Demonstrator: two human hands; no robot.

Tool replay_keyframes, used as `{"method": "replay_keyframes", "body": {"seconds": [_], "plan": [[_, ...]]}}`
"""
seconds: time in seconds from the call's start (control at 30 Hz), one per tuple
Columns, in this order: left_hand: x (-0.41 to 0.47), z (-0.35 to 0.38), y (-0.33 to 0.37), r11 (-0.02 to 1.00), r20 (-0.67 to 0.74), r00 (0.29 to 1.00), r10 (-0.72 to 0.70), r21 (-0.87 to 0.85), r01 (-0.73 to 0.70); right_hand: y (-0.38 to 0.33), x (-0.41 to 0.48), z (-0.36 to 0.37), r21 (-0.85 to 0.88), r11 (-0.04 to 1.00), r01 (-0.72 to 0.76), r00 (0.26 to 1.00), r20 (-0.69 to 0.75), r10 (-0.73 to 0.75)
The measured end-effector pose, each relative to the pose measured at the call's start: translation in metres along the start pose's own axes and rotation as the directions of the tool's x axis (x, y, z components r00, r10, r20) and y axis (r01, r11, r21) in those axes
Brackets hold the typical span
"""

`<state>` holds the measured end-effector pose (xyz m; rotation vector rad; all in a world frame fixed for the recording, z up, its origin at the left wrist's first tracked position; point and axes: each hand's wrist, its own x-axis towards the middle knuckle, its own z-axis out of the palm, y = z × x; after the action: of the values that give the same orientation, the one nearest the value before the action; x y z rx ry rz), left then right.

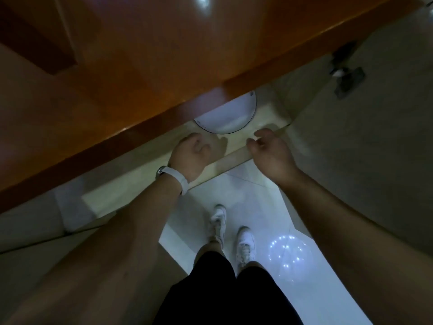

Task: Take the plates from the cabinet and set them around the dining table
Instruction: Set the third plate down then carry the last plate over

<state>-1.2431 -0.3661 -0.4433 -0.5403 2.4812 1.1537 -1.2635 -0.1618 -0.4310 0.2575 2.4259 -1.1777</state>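
A white plate with a thin dark rim [230, 114] lies on a pale cabinet shelf [267, 118], half hidden under an orange-brown wooden panel [145, 73]. My left hand [191, 156], with a white wristband, hovers over the shelf edge just below and left of the plate, fingers loosely curled and holding nothing. Below and right of the plate is my right hand [269, 151], fingers loosely bent and empty. Neither hand touches the plate.
An open cabinet door [375, 137] stands at the right with a dark metal hinge [346, 76] on it. Below me are white floor tiles [257, 202], my white shoes [232, 233] and a light reflection [288, 252]. The scene is dim.
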Motion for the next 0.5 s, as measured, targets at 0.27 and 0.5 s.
{"method": "replay_keyframes", "body": {"seconds": [0.27, 0.5], "plan": [[0.065, 0.02, -0.027, 0.924, -0.12, 0.958, -0.262, -0.319, 0.213, 0.028, 0.071, 0.034, 0.393, 0.914, -0.098, 0.993, -0.016, 0.113], [0.105, 0.013, -0.035, 0.915, -0.047, 0.989, -0.139, -0.389, 0.11, 0.033, 0.099, 0.046, 0.531, 0.837, -0.131, 0.991, 0.039, 0.129]]}}
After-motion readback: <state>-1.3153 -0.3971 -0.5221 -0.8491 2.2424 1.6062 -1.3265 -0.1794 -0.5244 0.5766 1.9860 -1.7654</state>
